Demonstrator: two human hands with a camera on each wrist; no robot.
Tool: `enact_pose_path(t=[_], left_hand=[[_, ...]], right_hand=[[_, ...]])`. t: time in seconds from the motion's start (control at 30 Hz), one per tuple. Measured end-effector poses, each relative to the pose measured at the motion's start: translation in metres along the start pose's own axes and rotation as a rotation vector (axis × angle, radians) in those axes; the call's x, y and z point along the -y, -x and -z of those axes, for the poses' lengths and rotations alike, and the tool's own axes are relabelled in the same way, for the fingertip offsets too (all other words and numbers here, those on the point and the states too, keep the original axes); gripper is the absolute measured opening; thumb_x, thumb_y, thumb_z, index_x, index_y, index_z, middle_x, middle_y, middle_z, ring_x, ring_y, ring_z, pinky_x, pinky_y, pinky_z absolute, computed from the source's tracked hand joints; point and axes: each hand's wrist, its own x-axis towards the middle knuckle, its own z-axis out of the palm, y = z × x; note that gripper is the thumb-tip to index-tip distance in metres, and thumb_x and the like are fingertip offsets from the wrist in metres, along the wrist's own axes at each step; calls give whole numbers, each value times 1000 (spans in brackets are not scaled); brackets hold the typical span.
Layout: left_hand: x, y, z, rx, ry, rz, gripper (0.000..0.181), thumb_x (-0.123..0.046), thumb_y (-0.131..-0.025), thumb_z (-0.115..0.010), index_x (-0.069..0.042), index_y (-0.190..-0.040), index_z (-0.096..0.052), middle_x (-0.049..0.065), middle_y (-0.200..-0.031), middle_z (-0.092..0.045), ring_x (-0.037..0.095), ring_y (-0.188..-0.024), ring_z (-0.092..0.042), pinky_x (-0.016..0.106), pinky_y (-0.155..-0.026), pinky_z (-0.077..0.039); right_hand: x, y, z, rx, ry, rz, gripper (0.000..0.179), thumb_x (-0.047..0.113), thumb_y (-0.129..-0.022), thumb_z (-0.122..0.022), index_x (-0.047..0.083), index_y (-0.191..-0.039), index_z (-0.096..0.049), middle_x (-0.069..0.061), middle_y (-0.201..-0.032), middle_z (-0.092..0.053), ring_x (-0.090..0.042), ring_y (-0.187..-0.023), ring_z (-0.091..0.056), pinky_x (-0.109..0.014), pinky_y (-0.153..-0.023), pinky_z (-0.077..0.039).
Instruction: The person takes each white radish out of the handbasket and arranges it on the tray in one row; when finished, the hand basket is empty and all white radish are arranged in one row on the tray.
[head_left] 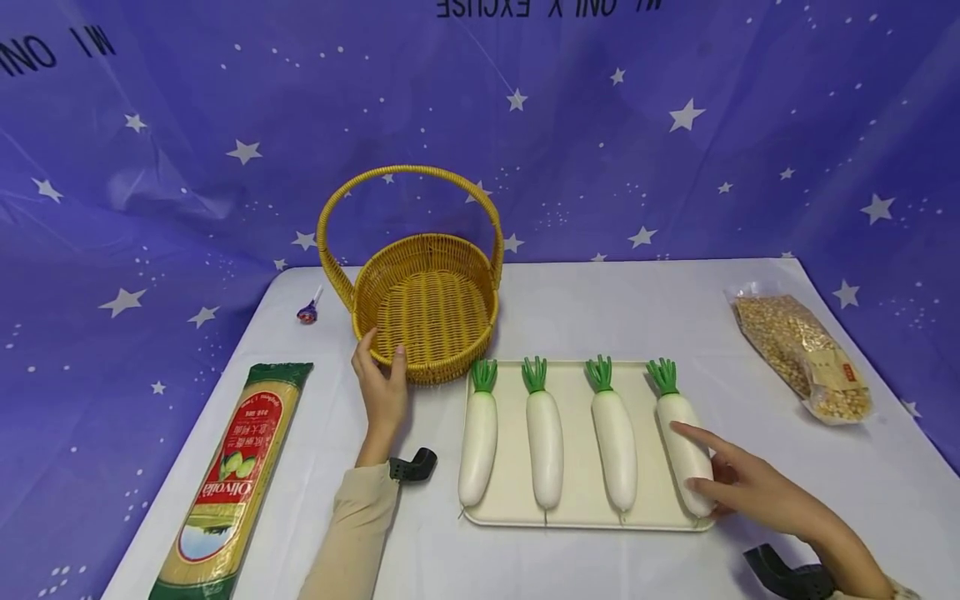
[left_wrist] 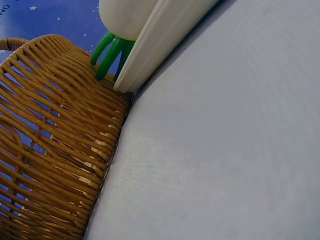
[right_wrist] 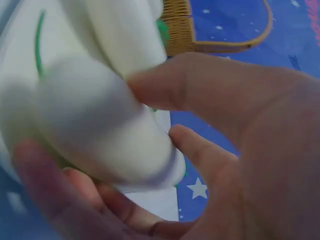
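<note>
Several white radishes with green tops lie side by side on a cream tray [head_left: 577, 527]. My right hand [head_left: 757, 487] holds the rightmost white radish [head_left: 684, 446] near its lower end, thumb and fingers around it. The right wrist view shows that radish [right_wrist: 145, 145] close up and blurred between them. My left hand [head_left: 384, 400] touches the front-left rim of a yellow wicker basket [head_left: 431, 371], its visible finger and thumb fairly straight and spread. In the left wrist view the basket's wall [left_wrist: 60, 135] appears, but the hand does not.
A pack of spaghetti [head_left: 232, 483] lies at the left of the white table. Behind it is a small lollipop [head_left: 307, 313]. A bag of corn kernels [head_left: 798, 354] lies at the right. The basket's tall handle [head_left: 408, 169] arches upward, and a purple starry cloth [head_left: 570, 125] hangs behind.
</note>
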Motion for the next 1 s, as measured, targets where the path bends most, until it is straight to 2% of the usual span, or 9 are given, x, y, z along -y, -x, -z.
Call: enact_pose_path(t=[0.2,0.47,0.6,0.7,0.83,0.93,1.0], left_hand=[[-1,1,-1,2,-1,13,52,-35,-92,-48,-17,-136,-29,15,-139,-24,30,-133,-24,50,-106,-20],[-1,0,-2,2,2,10,52,-37,-91,-48,-18,-136,-29,15,-139,-24,31,-133,-24,51,-106,-20],[-1,0,-2,-1,3,6,52,-36,-91,-48,-17,-136,-30,16,-139,-25,30,-133,-25,50,-106,-20],[-1,0,-2,3,6,6,52,-36,-91,-48,-17,-136,-30,16,-138,-25,30,-132,-25,50,-106,-20],[-1,0,-2,5,11,6,52,-36,-91,-48,-17,-136,-30,15,-139,-24,30,-133,-24,51,-106,-20],[-2,1,-2,4,11,15,52,-36,-92,-48,-17,-136,-29,15,-139,-23,30,-133,-23,51,-106,-20],[-4,3,-2,-4,4,42,52,-35,-91,-48,-18,-137,-29,17,-142,-19,33,-134,-21,53,-106,-20]], right_hand=[[7,0,-5,-105,241,28,63,24,-91,-53,18,-145,-22,-11,-90,-36,-3,-75,-37,-21,-56,-35],[11,-1,-8,-193,323,2,56,29,-92,-52,20,-143,-29,-17,-108,-42,-2,-78,-37,-22,-55,-33],[13,-1,-11,-205,328,-16,56,31,-91,-51,20,-142,-31,-17,-110,-44,-3,-78,-39,-22,-55,-34],[15,-1,-12,-204,341,-51,57,34,-91,-51,21,-142,-30,-19,-112,-43,-8,-81,-40,-22,-56,-34],[21,-1,-12,-258,434,-90,60,40,-89,-52,20,-141,-32,-24,-116,-42,-27,-91,-50,-35,-64,-42],[29,-3,-12,-373,489,-100,62,42,-87,-55,13,-139,-36,-27,-117,-44,-38,-98,-53,-50,-69,-43],[36,-6,-13,-470,488,-88,61,41,-87,-57,10,-136,-39,-27,-119,-46,-41,-101,-51,-54,-71,-42]])
